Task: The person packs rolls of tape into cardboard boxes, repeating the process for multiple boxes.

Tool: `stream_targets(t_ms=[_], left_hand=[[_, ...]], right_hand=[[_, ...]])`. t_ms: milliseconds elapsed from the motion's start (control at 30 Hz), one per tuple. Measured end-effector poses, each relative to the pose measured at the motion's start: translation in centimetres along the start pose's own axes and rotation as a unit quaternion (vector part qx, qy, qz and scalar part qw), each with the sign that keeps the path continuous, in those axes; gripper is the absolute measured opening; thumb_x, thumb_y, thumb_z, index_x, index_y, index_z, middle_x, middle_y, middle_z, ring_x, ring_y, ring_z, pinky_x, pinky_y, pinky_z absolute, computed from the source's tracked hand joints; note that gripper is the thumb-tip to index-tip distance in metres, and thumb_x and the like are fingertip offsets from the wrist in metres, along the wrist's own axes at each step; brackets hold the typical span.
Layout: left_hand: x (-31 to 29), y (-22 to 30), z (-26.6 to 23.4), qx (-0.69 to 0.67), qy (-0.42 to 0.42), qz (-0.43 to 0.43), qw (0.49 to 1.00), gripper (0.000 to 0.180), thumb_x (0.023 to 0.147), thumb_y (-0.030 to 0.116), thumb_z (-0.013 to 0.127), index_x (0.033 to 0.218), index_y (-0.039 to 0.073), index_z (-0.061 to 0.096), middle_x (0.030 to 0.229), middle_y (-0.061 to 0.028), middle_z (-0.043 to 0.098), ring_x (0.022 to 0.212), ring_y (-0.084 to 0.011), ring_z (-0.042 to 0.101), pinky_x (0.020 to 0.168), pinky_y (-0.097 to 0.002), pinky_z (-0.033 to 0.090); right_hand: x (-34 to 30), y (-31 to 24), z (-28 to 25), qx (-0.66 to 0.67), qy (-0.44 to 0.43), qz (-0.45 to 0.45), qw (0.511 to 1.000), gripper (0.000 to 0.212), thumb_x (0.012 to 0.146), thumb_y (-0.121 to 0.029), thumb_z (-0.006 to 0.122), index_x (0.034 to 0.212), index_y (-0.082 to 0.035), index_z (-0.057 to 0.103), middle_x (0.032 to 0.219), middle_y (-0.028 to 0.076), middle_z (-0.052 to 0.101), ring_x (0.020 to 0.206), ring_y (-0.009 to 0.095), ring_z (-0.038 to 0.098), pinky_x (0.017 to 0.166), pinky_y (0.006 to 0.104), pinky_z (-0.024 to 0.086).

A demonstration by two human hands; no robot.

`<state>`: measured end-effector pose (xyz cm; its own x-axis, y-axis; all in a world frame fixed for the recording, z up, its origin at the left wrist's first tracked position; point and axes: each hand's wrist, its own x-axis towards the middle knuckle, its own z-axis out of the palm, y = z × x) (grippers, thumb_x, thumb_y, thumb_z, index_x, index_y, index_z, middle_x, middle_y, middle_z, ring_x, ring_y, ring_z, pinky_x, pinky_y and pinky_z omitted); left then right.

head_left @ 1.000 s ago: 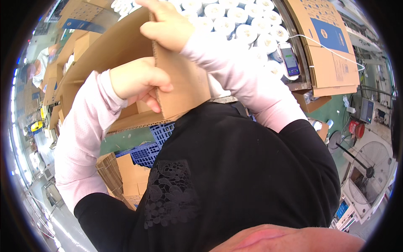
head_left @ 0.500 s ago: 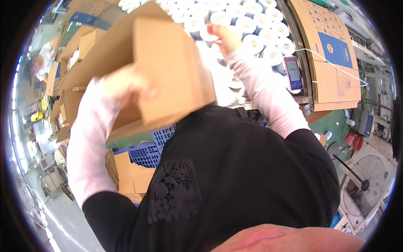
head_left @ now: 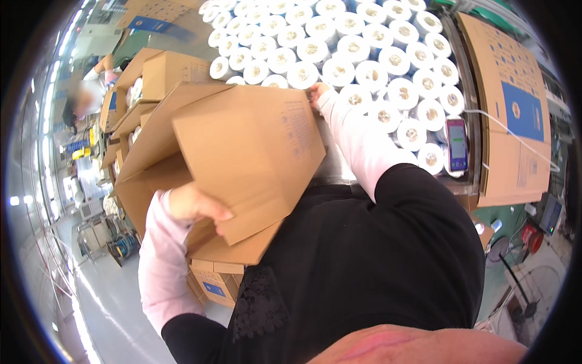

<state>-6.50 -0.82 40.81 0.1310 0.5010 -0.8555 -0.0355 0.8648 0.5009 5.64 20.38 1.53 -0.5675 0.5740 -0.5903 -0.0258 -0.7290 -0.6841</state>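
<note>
An open cardboard box is tilted in front of me, its flaps spread and its hollow toward the left. My left hand is closed on the edge of a near flap, thumb on the outer face. At the box's far right corner, my right hand has its fingers curled against the cardboard edge, partly hidden. Just beyond that hand stand many white cylindrical rolls, packed close together on the table.
A phone with a lit screen lies by the rolls at the right. Flattened cardboard leans beyond the table edge, crossed by a white cable. Other boxes stand at the left, near another person. A printed carton sits below.
The box has turned and come lower, toward me. My right hand, apart from the box before, now touches its far corner. My left hand stays on the flap. The view has shifted.
</note>
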Motion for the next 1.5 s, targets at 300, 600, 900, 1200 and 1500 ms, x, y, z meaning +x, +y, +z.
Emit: stream_targets(t_ms=[300,600,900,1200,1500], left_hand=[[5.8,2.7,0.2,-0.006,-0.102,-0.072,0.992,0.066,0.064,-0.001,0.071,0.125,-0.006,0.049,0.103,-0.0165,0.063,0.071,-0.0287,0.066,0.062,-0.0360,0.055],[10.4,6.7,2.8,0.101,-0.163,-0.059,0.980,0.032,0.071,0.006,0.069,0.099,-0.009,0.063,0.084,-0.0178,0.068,0.061,-0.0240,0.066,0.052,-0.0325,0.056],[6.1,2.0,1.9,0.087,-0.145,-0.037,0.985,0.050,0.069,0.004,0.069,0.115,-0.006,0.055,0.090,-0.0173,0.066,0.064,-0.0237,0.065,0.047,-0.0320,0.054],[3.1,1.0,3.5,0.142,-0.134,0.014,0.981,0.069,0.065,0.003,0.071,0.129,-0.004,0.049,0.125,-0.0108,0.056,0.116,-0.0224,0.050,0.099,-0.0331,0.039],[6.8,4.1,1.4,0.128,-0.162,-0.001,0.979,0.066,0.062,0.002,0.074,0.124,-0.002,0.054,0.118,-0.0086,0.059,0.112,-0.0202,0.052,0.096,-0.0332,0.041]], right_hand=[[-5.2,3.1,-5.3,-0.033,0.069,0.003,0.997,0.048,0.093,-0.041,0.045,0.123,-0.005,0.054,0.115,0.009,0.061,0.105,0.019,0.059,0.083,0.0344,0.050],[-15.7,-9.8,-0.4,-0.016,-0.066,-0.316,0.946,0.058,0.095,-0.048,0.038,0.131,-0.003,0.047,0.122,0.010,0.058,0.107,0.020,0.059,0.083,0.0331,0.052],[-7.1,2.2,-0.9,-0.006,0.015,-0.065,0.998,0.056,0.095,-0.044,0.041,0.125,0.001,0.053,0.116,0.015,0.061,0.108,0.024,0.056,0.092,0.0300,0.044],[-6.0,3.1,-2.2,-0.084,0.051,-0.050,0.994,0.053,0.094,-0.043,0.043,0.127,-0.002,0.051,0.122,0.013,0.057,0.114,0.023,0.052,0.094,0.0306,0.042],[-5.3,4.1,-2.1,-0.125,0.044,-0.016,0.991,0.052,0.094,-0.041,0.046,0.130,-0.004,0.050,0.128,0.011,0.053,0.120,0.022,0.047,0.096,0.0313,0.040]])
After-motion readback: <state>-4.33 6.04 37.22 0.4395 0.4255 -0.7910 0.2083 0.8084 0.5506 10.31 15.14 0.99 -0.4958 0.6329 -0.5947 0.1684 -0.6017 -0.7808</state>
